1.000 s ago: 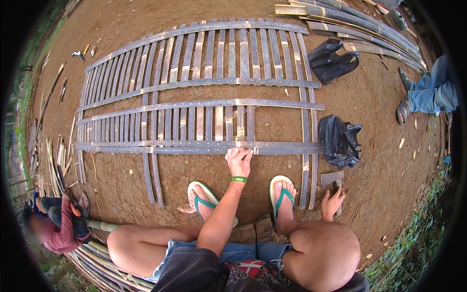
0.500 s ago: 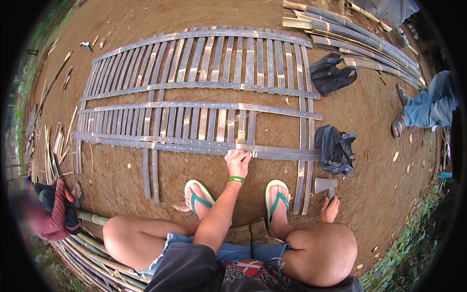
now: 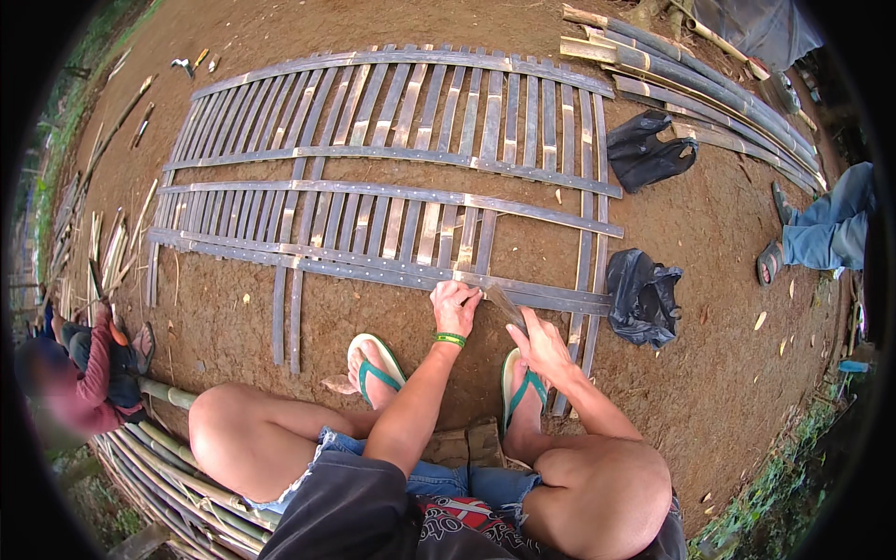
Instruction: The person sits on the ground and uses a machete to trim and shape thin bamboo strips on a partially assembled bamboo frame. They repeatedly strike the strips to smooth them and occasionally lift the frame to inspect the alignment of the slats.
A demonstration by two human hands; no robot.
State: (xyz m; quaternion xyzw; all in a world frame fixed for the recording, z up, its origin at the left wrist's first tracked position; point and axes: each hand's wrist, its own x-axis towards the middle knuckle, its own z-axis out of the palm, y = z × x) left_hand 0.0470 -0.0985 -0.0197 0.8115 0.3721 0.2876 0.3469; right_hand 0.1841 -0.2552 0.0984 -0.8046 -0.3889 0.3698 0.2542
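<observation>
A split-bamboo lattice panel (image 3: pixel 373 264) lies on the ground before me, its dark long rails crossed by many short slats. At its near double rail, my left hand (image 3: pixel 455 308) is closed in a pinch, fingertips close to the rail's surface. What sits between those fingers is too small to make out. My right hand (image 3: pixel 543 347) grips the handle of a hatchet-like tool (image 3: pixel 505 306). Its broad flat metal head, slightly blurred, is tilted just right of my left fingertips, over the rail. A second lattice panel (image 3: pixel 392 154) lies beyond the first.
Two black plastic bags (image 3: pixel 644 297) lie right of the panels. Bamboo poles (image 3: pixel 700 79) are stacked at far right, near a standing person's legs (image 3: pixel 831 229). Another person (image 3: pixel 93 364) sits at left beside more poles (image 3: pixel 177 476). Small tools (image 3: pixel 184 67) lie at far left.
My right hand has lifted the hatchet-like tool from the ground at right and brought it leftward and up to the rail. The left hand keeps its pinch at the same spot.
</observation>
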